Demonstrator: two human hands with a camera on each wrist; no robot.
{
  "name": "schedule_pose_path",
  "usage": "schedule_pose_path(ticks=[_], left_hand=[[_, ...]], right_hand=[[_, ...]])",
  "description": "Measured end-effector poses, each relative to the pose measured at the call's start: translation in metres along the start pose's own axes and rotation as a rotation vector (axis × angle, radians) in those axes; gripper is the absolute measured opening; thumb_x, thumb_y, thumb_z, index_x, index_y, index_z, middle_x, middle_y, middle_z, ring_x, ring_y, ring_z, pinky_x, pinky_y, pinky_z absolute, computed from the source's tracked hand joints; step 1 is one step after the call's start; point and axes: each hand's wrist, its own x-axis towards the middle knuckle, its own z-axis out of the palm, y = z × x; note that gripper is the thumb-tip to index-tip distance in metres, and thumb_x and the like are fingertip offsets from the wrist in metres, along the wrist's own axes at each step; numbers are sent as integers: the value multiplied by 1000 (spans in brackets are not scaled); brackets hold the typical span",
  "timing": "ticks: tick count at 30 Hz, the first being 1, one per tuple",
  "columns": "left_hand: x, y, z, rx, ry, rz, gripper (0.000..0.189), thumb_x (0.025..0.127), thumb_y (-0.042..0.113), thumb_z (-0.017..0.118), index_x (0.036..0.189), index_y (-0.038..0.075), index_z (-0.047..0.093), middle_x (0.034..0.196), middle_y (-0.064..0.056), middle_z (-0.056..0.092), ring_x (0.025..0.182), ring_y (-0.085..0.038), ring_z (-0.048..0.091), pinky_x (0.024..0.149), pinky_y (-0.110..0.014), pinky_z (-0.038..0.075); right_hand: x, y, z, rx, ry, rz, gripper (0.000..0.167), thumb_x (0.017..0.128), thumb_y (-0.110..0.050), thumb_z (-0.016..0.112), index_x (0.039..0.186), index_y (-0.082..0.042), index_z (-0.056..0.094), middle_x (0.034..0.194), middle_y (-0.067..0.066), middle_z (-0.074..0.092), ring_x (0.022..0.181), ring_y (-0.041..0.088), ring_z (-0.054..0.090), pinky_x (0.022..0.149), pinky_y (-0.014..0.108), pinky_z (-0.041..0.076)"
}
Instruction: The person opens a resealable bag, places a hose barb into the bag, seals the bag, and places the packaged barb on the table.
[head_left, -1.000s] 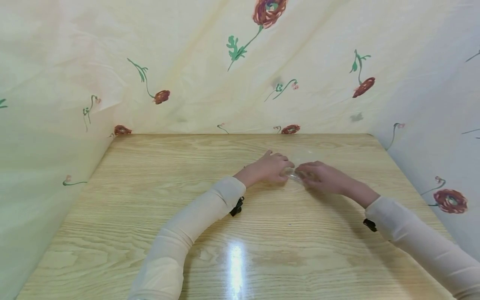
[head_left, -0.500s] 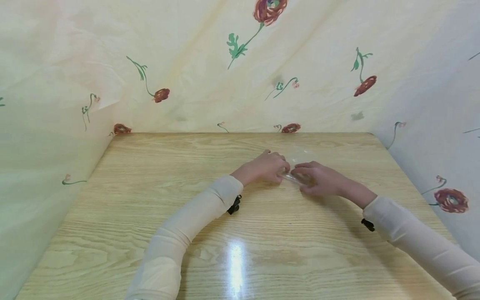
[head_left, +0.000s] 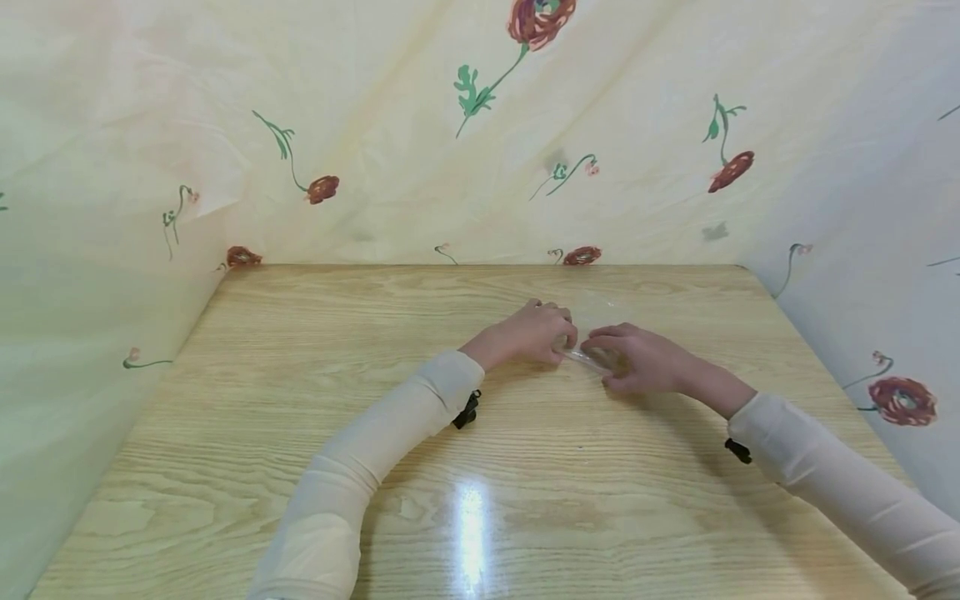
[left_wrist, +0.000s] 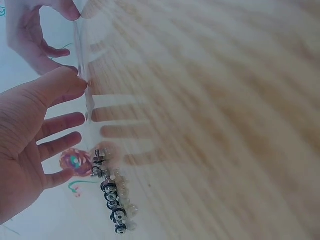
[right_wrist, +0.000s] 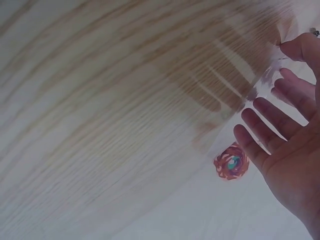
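A clear plastic bag [head_left: 582, 358] lies on the far part of the table, its near edge raised between the hands. My left hand [head_left: 528, 332] pinches that edge at the thumb tip; in the left wrist view its other fingers spread out nearly straight. The right hand [head_left: 651, 360] holds the same edge, with thumb and fingers apart in an arch; in the right wrist view the plastic creases at its thumb [right_wrist: 298, 49]. A row of small metal fittings with dark rings [left_wrist: 112, 197] stands beyond the left hand in the left wrist view, hidden in the head view.
The wood-grain table [head_left: 480, 450] reflects the hands and a bright light. Pale flowered cloth [head_left: 405, 150] rises behind it and along both sides. A black wrist camera [head_left: 467, 410] hangs under the left cuff, another [head_left: 738, 451] under the right.
Both hands have shifted slightly left over the second. The right thumb has moved away from its fingers, and more of the raised plastic edge shows between the hands.
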Motion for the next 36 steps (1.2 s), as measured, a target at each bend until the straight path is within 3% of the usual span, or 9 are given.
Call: schedule_pose_path(ticks=[17,26,32,36], left_hand=[[2,1,2,30,31,12,8,92,25,71,99,24,71,111,3,64,112,-18,55,106,-45,39],[2,1,3,23,63,15,5,91,19,68,94,22,66,103,4,63,102,-17,55,103,-44,40],[1,-1,3,-23,76,9,4,92,18,67,92,21,64,97,5,60,97,-15,53,103,-44,39],[2,-3,3,-42,89,9,4,92,18,66,90,21,64,93,5,59,94,-14,54,102,-43,39]], right_hand=[[-1,-3,0,-35,40,14,22,80,-7,72,102,-12,70,127,16,68,113,37,65,90,53,54],[3,-4,-1,-42,65,18,22,82,-3,69,103,-6,71,111,12,72,94,22,66,80,43,54],[5,-4,-3,-28,96,12,13,84,-1,69,91,-12,66,107,8,72,93,19,64,77,39,51],[5,-3,-4,-14,111,15,13,84,-1,69,91,-11,66,104,5,71,92,19,63,76,39,50]])
